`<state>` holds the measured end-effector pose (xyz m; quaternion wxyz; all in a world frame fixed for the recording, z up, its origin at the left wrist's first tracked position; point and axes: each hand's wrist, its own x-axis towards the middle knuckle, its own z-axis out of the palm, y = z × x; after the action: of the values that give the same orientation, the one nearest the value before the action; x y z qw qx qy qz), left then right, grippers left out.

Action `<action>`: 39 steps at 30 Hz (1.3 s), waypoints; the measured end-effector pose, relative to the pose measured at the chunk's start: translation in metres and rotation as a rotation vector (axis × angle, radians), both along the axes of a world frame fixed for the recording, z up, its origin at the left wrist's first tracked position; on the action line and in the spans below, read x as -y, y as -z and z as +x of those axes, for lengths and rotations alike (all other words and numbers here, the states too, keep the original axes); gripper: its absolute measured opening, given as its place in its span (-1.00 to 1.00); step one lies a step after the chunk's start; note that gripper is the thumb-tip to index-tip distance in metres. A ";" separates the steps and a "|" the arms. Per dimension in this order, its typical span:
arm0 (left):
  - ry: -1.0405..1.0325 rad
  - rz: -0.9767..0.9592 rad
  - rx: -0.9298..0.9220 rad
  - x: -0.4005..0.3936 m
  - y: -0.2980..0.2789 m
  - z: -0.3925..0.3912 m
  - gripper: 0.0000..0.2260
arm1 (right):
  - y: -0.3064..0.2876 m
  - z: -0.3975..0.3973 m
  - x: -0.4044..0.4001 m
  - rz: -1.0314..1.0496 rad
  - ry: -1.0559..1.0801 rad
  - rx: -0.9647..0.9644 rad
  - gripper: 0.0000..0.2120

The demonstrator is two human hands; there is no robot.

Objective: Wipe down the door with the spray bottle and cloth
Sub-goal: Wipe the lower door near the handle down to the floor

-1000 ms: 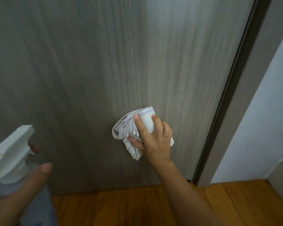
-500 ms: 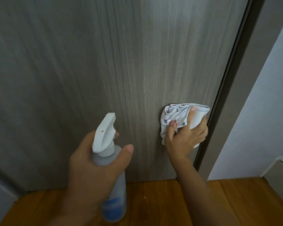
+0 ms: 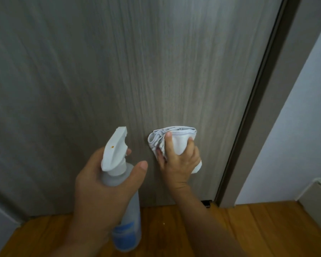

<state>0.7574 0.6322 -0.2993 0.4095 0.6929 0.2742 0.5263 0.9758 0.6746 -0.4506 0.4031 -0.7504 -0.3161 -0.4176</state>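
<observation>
Wiping step: right hand [image 3: 178,162] presses bunched cloth [image 3: 174,138] against lower door [image 3: 119,71]; fingers closed on it
Left hand [image 3: 100,188]: wrapped round spray bottle [image 3: 119,175], nozzle toward door
Next: likely spray unwiped panel; then wipe

Spray bottle [image 3: 119,182] left of cloth [image 3: 176,138] on door [image 3: 156,62]

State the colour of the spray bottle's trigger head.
White, on the spray bottle's trigger head; the head view shows it.
</observation>
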 end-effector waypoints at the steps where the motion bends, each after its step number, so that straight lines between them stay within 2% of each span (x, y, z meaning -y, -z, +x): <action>1: 0.001 -0.004 0.000 0.001 0.002 0.001 -0.53 | -0.001 0.006 0.005 -0.016 -0.015 0.049 -0.41; 4: 0.009 -0.018 -0.015 0.003 0.005 0.002 -0.49 | -0.009 0.021 0.027 -0.063 -0.080 0.095 -0.47; 8: -0.002 -0.042 -0.066 -0.001 0.009 -0.004 -0.58 | -0.012 0.041 0.055 0.003 -0.014 -0.087 -0.42; 12: -0.024 -0.073 -0.108 -0.009 0.010 -0.010 -0.54 | -0.007 0.070 0.080 0.062 0.073 -0.195 -0.32; 17: -0.043 -0.006 -0.069 -0.005 0.004 -0.007 -0.62 | 0.006 0.083 0.079 0.179 0.125 -0.274 -0.35; 23: -0.074 -0.023 -0.045 -0.018 0.005 -0.020 -0.59 | 0.017 0.058 0.052 0.213 0.096 -0.259 -0.31; 28: -0.097 -0.016 -0.035 -0.026 0.004 -0.034 -0.45 | 0.037 0.032 0.036 0.213 0.051 -0.238 -0.37; 31: -0.133 -0.009 -0.040 -0.031 0.003 -0.046 -0.48 | 0.045 0.008 0.023 0.200 -0.016 -0.251 -0.39; 39: -0.228 0.002 -0.031 -0.054 0.006 -0.092 -0.49 | 0.053 -0.073 -0.035 0.239 -0.087 -0.429 -0.40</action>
<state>0.6651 0.6861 -0.3056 0.3421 0.6657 0.3572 0.5588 0.9024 0.7094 -0.5033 0.5645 -0.7546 -0.2036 -0.2655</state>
